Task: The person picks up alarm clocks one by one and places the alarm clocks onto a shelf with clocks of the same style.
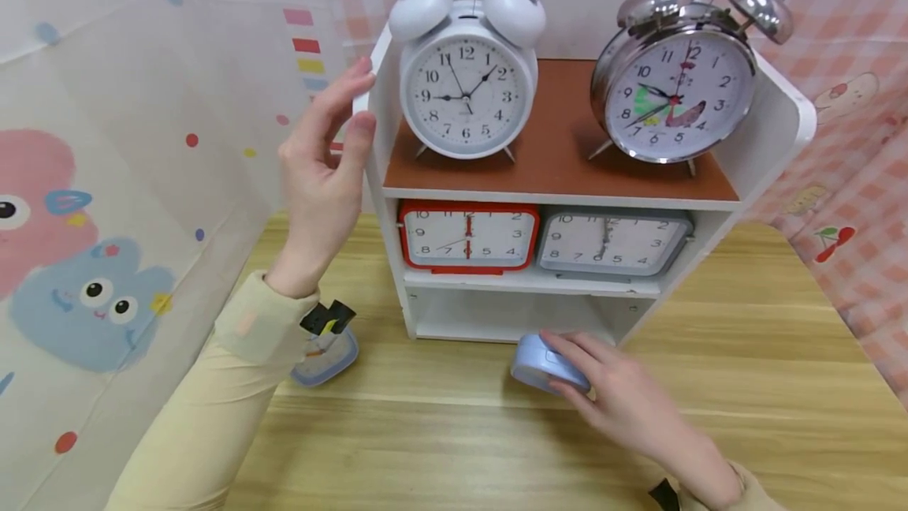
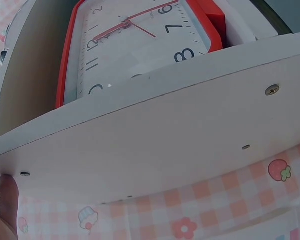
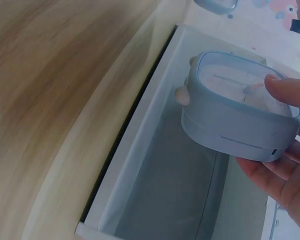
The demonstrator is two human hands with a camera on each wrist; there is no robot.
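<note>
My right hand [image 1: 624, 397] grips a small light-blue alarm clock [image 1: 542, 361], thumb over its face and fingers round its back, in front of the shelf's bottom compartment. In the right wrist view the blue clock [image 3: 240, 125] overlaps that compartment, its small pale feet pointing left. My left hand [image 1: 322, 164] touches the upper front edge of the left side panel [image 1: 381, 85] of a white shelf. One fingertip [image 2: 9, 200] shows against the panel's outer face [image 2: 140, 155] in the left wrist view.
On the top board stand a white twin-bell clock [image 1: 466, 93] and a silver twin-bell clock [image 1: 677, 93]. Below sit a red rectangular clock [image 1: 447, 239] and a grey one [image 1: 613, 243]. Another blue-rimmed clock [image 1: 322, 369] lies on the wooden table [image 1: 426, 448], under my left wrist.
</note>
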